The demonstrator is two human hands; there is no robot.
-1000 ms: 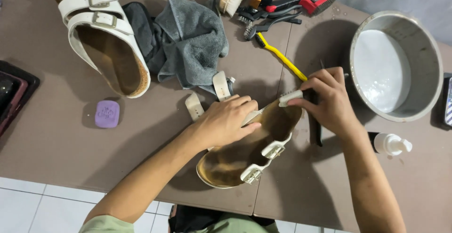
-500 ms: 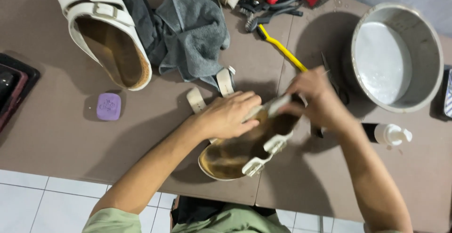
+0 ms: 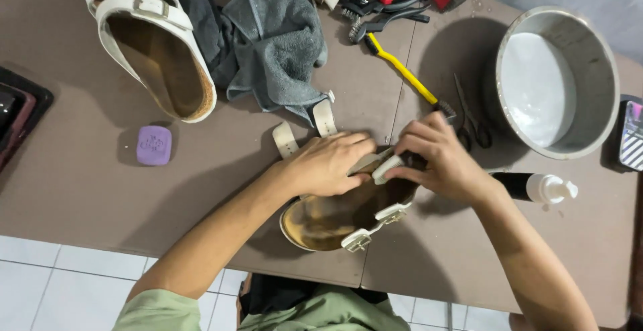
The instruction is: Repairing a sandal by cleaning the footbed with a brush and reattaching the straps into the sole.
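Item: white two-strap sandal (image 3: 335,220), lying on its side at the near edge of the brown tabletop (image 3: 80,190), footbed up and dirty-brown, buckles hanging toward the person, loose strap ends (image 3: 305,127) splayed on the far side. Left hand (image 3: 328,165): laid flat over the upper part of the sandal, fingers curled closed upon its edge and strap, pinning it down. Right hand (image 3: 439,160): grip closed round a small pale piece at the strap (image 3: 383,167), whether strap end or a small tool cannot be told. Handling note, as a judgement: the work goes best with the left hand pressing firmly so the sole does not rock, the right working in short strokes along the strap, away from the buckles. Nearby: second sandal (image 3: 157,56) at far left; grey cloth (image 3: 274,43) beside it; purple soap block (image 3: 154,145); yellow-handled brush (image 3: 402,73); scissors (image 3: 472,120); metal basin (image 3: 556,80) with white liquid; dark pump bottle (image 3: 536,187) just beside the right wrist, liable to be knocked by the elbow
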